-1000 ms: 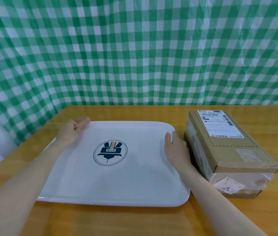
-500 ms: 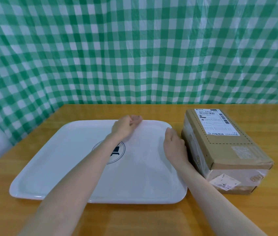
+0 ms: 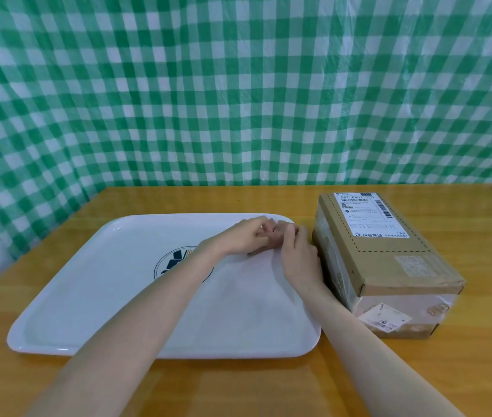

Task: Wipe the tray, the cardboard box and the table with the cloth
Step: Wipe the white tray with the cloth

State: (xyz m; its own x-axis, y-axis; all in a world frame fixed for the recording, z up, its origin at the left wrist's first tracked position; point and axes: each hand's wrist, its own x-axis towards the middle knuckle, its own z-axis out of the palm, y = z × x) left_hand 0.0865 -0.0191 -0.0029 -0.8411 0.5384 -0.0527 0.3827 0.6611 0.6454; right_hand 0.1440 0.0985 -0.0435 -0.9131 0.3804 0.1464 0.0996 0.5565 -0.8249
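Observation:
A white tray (image 3: 88, 284) with a round dark logo lies on the wooden table (image 3: 238, 386). A thin white cloth (image 3: 247, 305) covers its right half, hard to tell apart from the tray's surface. My left hand (image 3: 247, 236) and my right hand (image 3: 298, 255) meet at the tray's far right corner. Both have curled fingers that pinch the cloth's far edge there. My left forearm crosses the tray and hides part of the logo. The cardboard box (image 3: 389, 251), with a shipping label on top, stands just right of the tray, close to my right hand.
A green-and-white checked curtain (image 3: 238, 100) hangs behind the table's far edge and runs down its left side. Bare tabletop shows in front of the tray and to the right of the box.
My left hand has swept from the tray's far left corner across to the far right corner, carrying the cloth's edge over to my right hand. The tray's left half now shows bare.

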